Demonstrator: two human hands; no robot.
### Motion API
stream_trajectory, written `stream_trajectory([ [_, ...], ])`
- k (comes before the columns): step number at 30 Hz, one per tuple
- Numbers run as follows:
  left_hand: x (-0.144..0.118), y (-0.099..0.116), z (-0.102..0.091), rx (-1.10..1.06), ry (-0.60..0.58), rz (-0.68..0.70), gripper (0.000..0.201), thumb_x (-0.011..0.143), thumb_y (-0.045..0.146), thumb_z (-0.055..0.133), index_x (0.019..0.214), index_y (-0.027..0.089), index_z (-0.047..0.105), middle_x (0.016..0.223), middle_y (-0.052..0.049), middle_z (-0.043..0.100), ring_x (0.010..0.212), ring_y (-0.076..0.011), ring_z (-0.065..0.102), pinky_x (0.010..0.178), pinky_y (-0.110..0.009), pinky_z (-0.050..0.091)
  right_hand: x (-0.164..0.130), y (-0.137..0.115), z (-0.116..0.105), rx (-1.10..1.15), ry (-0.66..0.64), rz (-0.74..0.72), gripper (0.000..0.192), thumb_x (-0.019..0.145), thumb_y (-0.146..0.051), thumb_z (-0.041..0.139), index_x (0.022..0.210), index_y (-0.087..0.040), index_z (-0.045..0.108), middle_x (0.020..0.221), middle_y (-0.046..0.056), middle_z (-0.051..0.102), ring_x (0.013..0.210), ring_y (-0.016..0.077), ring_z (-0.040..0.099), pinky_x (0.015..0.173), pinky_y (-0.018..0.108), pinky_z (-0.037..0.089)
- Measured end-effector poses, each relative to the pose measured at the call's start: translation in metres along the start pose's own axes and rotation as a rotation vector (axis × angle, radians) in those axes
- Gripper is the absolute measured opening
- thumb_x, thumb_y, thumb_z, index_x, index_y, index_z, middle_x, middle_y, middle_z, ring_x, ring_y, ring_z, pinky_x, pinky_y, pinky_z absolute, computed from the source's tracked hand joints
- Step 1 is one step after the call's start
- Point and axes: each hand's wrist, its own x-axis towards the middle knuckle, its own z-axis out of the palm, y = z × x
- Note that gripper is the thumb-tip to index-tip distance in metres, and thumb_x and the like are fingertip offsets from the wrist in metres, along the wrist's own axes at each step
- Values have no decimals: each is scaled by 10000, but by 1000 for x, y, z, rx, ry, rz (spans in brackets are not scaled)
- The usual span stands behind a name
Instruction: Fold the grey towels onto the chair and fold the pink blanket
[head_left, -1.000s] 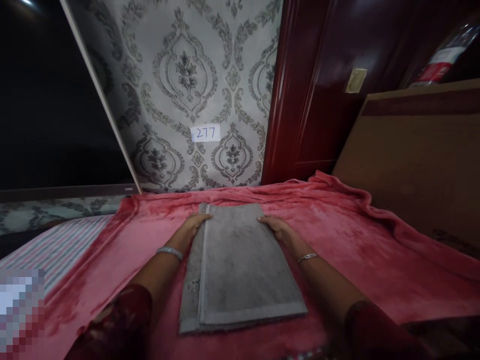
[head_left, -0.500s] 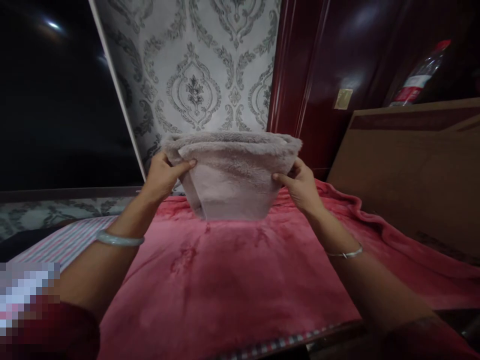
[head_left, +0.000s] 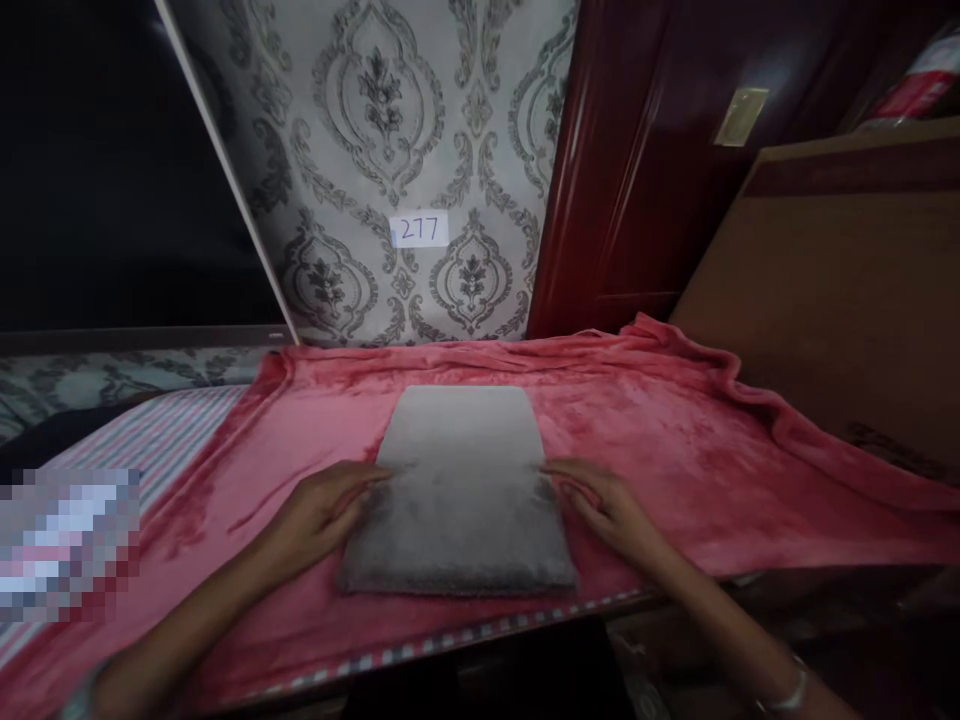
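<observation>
Between the two hands, one folded grey towel [head_left: 461,490] lies flat on a red blanket [head_left: 675,450], its long sides running away from the person. The left hand [head_left: 322,510] rests open, palm down, on the blanket with its fingertips touching the towel's left edge. The right hand [head_left: 607,505] lies likewise flat and open, fingers against the towel's right edge; neither hand grips anything. Count: one towel, one blanket, two hands, one paper label [head_left: 420,229] marked 277 on the patterned wall [head_left: 390,120] behind. One bracelet [head_left: 784,695] shows at the right wrist. The towel's near edge sits close to the blanket's front edge, where a striped border shows. Beyond the towel's far edge, bare blanket runs up to the wall. To the right, open blanket extends towards a brown board [head_left: 847,300]; to the left, blanket gives way to a striped sheet [head_left: 150,440].
</observation>
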Motion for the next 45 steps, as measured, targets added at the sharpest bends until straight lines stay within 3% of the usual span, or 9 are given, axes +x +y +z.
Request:
stream_trajectory([
  [2,22,18,12,58,-14,85,426,1009,407,417,1353,259,619,1352,-66,662,1249,-235,614,1089,-430,494,27,-12,8,-85,-33,-23,415,1026,-373,432,1380,-255,614,1349,96,656,1262,244,604,1084,460,489],
  [5,35,33,47,196,-185,193,600,978,476,501,1536,283,398,1598,-97,396,1482,-315,354,1200,-580,325,51,-18,31,-227,-244,-40,554,1029,-416,445,1557,-252,404,1590,93,409,1499,279,309,1204,538,308],
  [10,20,23,89,289,-281,228,655,980,469,510,1578,350,271,1664,-77,241,1544,-357,160,1204,-693,197,46,-1,57,-357,-544,22,567,1051,-427,397,1596,-303,296,1674,30,192,1555,276,91,1232,604,126],
  [12,16,22,89,278,-272,225,634,988,445,504,1575,343,285,1652,-75,279,1540,-338,193,1213,-670,216,45,3,54,-342,-564,28,567,1049,-422,399,1594,-292,305,1673,32,190,1554,278,102,1232,600,132],
  [17,2,50,83,242,-317,282,692,949,402,590,1572,317,301,1642,-79,301,1525,-294,261,1234,-580,268,70,-8,51,-274,-480,-28,486,1055,-357,360,1516,-256,477,1557,88,455,1473,276,360,1193,539,300],
  [24,-20,75,103,276,-278,269,899,872,321,680,1594,399,150,1685,-3,161,1548,-322,173,1235,-650,181,111,-10,86,-365,-657,-226,574,1047,-527,385,1585,-338,316,1670,19,216,1550,277,133,1230,584,105],
  [34,-21,63,116,252,-242,300,865,841,314,687,1578,394,242,1691,1,158,1543,-338,182,1243,-648,147,170,79,69,-599,-532,150,590,1053,-525,280,1603,-310,289,1672,36,213,1534,303,197,1223,529,188],
  [40,-22,72,109,192,-278,245,857,872,269,648,1587,401,194,1699,23,96,1557,-315,129,1250,-644,127,175,91,70,-617,-479,276,610,1047,-525,261,1609,-290,276,1658,51,264,1531,280,218,1223,518,207],
  [45,-21,77,99,160,-279,250,748,904,376,636,1566,358,287,1684,-16,192,1556,-304,143,1248,-632,162,181,77,68,-637,-489,313,622,1041,-496,282,1608,-238,288,1666,112,211,1538,353,156,1183,649,200],
])
